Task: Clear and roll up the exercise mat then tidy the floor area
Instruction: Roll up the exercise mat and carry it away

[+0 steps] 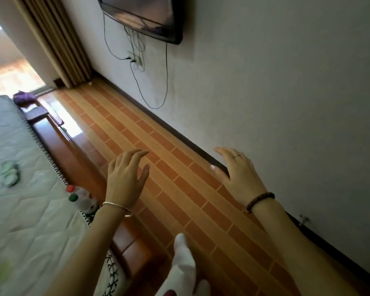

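The floor (179, 184) shows as one long strip of brick-patterned tile. Its long axis runs from the person's white-socked foot (184, 257) away toward the curtain (58, 43), with the bed (30, 189) along one side and the wall (286, 103) along the other. Where the exercise mat lies cannot be told from this view. Two hands reach out above the floor. The left hand (126, 178) and right hand (237, 174) both have fingers (137, 154) straight, spread, holding nothing. Two bottles (79, 195), one red-capped and one green-capped, sit at the bed's edge. One television (145, 16) hangs on the wall.
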{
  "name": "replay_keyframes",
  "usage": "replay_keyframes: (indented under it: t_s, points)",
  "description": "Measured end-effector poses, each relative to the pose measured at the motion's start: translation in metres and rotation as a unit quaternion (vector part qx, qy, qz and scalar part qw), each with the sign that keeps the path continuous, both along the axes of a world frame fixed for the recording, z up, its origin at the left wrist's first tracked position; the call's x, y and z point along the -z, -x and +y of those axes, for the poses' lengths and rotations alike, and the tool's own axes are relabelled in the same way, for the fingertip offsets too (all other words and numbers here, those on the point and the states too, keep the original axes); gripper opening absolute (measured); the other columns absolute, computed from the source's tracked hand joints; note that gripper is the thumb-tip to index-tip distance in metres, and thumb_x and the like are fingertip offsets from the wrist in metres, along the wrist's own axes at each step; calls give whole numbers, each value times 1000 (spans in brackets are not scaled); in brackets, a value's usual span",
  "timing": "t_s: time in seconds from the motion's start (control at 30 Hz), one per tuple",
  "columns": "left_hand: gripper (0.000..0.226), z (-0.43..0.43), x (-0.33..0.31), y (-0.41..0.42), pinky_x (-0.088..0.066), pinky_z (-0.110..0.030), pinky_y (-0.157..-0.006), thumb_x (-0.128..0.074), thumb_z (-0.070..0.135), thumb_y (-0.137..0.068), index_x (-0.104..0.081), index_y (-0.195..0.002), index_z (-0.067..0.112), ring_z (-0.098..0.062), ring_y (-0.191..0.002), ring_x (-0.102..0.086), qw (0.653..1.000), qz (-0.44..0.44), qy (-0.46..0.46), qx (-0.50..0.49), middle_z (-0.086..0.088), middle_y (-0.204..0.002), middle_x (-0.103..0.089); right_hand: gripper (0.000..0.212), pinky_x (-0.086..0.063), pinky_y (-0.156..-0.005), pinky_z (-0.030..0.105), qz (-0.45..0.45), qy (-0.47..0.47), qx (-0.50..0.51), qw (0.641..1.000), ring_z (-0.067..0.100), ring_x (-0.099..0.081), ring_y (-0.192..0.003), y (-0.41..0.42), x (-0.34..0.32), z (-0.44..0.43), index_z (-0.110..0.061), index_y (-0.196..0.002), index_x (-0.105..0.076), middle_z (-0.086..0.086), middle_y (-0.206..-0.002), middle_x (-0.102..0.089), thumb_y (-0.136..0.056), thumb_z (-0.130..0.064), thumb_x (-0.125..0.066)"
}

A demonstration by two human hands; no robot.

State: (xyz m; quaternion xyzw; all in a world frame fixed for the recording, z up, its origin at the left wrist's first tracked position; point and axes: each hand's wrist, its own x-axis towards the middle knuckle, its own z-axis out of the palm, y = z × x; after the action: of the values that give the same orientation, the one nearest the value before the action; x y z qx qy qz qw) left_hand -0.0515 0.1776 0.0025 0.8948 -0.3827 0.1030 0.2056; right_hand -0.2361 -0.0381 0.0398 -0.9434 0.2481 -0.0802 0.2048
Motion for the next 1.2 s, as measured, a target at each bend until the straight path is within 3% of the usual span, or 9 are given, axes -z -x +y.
replay_keyframes:
  t_s: [0.53, 0.7, 0.97, 1.07, 1.2]
  points:
    - [33, -34, 6, -190, -40, -45, -95, -58, 24, -91, -58, -123, 19, -26, -111, -55, 983, 12, 70, -170, -4, -123, -58, 48, -27, -108, 31, -25, 28, -178, 983, 15, -37, -131, -284, -9, -58, -23, -142, -37, -1, -142, -44, -98, -42, -42]
    - [41, -20, -1, -252, -39, -42, -91, -41, 37, -87, -59, -121, 22, -26, -109, -56, 975, -9, 62, -213, -2, -121, -60, 46, -30, -107, 33, -30, 17, -236, 971, 16, -39, -129, -370, -6, -52, -25, -141, -37, -1, -141, -45, -98, -42, -43]
    - [35, -4, 5, -339, -35, -39, -91, -65, 22, -86, -59, -120, 25, -24, -108, -54, 949, -36, 45, -309, 1, -122, -58, 47, -27, -104, 27, -21, 15, -328, 944, 17, -39, -131, -503, 6, -53, -26, -141, -37, -1, -141, -45, -97, -42, -44]
    - [31, -8, 8, -375, -39, -40, -88, -56, 30, -88, -59, -119, 25, -25, -107, -56, 945, -46, 47, -321, 0, -120, -59, 48, -33, -106, 34, -29, 11, -355, 934, 17, -41, -130, -552, 12, -60, -26, -141, -37, 0, -141, -46, -97, -42, -45]
    - [36, -23, 6, -432, -45, -44, -89, -47, 36, -88, -60, -119, 23, -27, -106, -58, 936, -35, 50, -347, -3, -120, -60, 49, -32, -106, 32, -33, 7, -384, 923, 18, -41, -130, -628, 15, -73, -25, -141, -37, 0, -141, -46, -96, -41, -47]
